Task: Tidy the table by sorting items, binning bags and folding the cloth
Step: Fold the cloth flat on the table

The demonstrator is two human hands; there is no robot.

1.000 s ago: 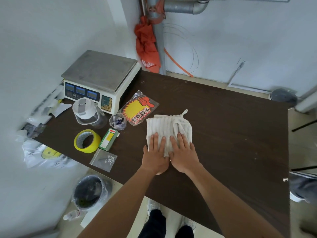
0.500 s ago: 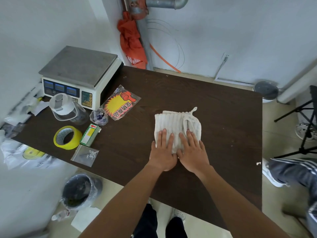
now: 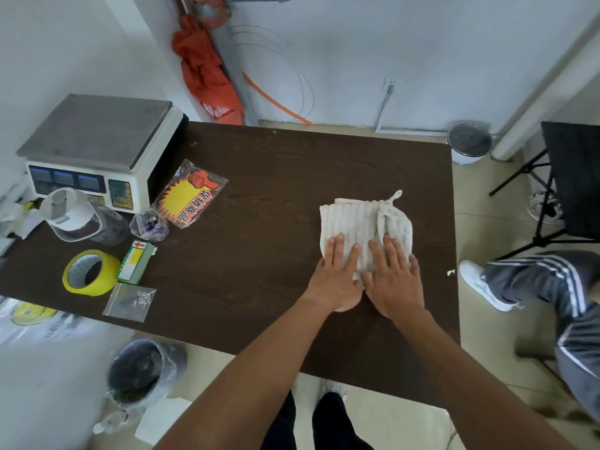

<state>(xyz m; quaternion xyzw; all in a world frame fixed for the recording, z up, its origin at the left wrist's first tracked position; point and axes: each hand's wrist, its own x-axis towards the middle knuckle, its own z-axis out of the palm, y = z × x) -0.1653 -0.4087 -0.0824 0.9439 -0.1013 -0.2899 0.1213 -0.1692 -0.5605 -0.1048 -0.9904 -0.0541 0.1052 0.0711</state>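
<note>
cloth (image 3: 357, 219) on table (image 3: 276, 177), scale (image 3: 94, 131) left, bin (image 3: 139, 371) perhaps below

The cloth's (image 3: 354, 219) near edge is hidden under the left hand (image 3: 336, 277) and right hand (image 3: 394, 280). At the left edge, blurred plastic bags (image 3: 32, 319) are cut off. The zip bag's (image 3: 130, 302) contents are too small to tell.

- At your far left, a weighing scale (image 3: 94, 131) with a grey pan stands against the wall.
- In the corner ahead of you, an orange fabric bundle (image 3: 203, 69) hangs beside a grey pipe (image 3: 242, 95).
- An orange cable (image 3: 276, 103) and a thin wire loop (image 3: 305, 82) lie along the wall to the pipe's right.
- A white lidded pail (image 3: 469, 144) sits on the floor at your far right.
- A black folding stand (image 3: 571, 177) stands to the right of the pail.
- Another person's leg in striped trousers (image 3: 545, 280), with a white shoe (image 3: 480, 284), reaches in from your right.
</note>
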